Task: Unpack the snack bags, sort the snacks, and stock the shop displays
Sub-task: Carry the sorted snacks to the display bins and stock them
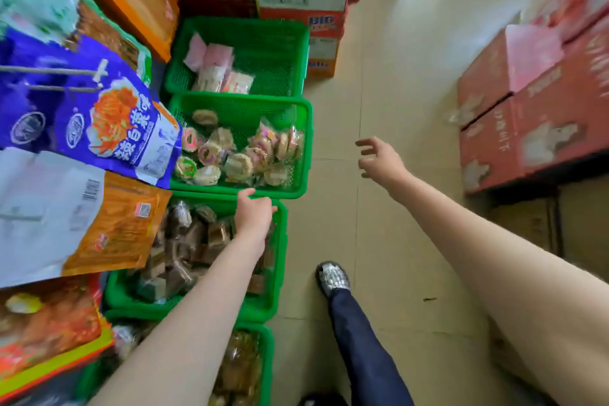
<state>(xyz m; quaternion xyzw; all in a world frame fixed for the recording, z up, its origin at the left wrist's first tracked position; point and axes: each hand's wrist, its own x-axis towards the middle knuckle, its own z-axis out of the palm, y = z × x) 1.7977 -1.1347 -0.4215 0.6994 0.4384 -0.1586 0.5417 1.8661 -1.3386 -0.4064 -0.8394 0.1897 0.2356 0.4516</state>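
Progress: I judge mid-stocking | green baskets (pixel 298 142) on floor already hold sorted snacks (pixel 230 155), far basket sparse | left hand (pixel 253 214) grip loose over brown packs (pixel 184 241), holding nothing | right hand (pixel 379 160) spread, empty

Both bare arms are stretched forward. The left hand (pixel 253 215) is turned palm down, fingers relaxed; the right hand (pixel 379 160) is held open, fingers spread.

Green perforated plastic baskets (pixel 298 145); glossy printed foil snack bags (pixel 108 122); clear shiny wrappers on round cakes (pixel 230 155); matt red cardboard cartons (pixel 527 128); smooth, faintly glossy tiled floor (pixel 379 82).
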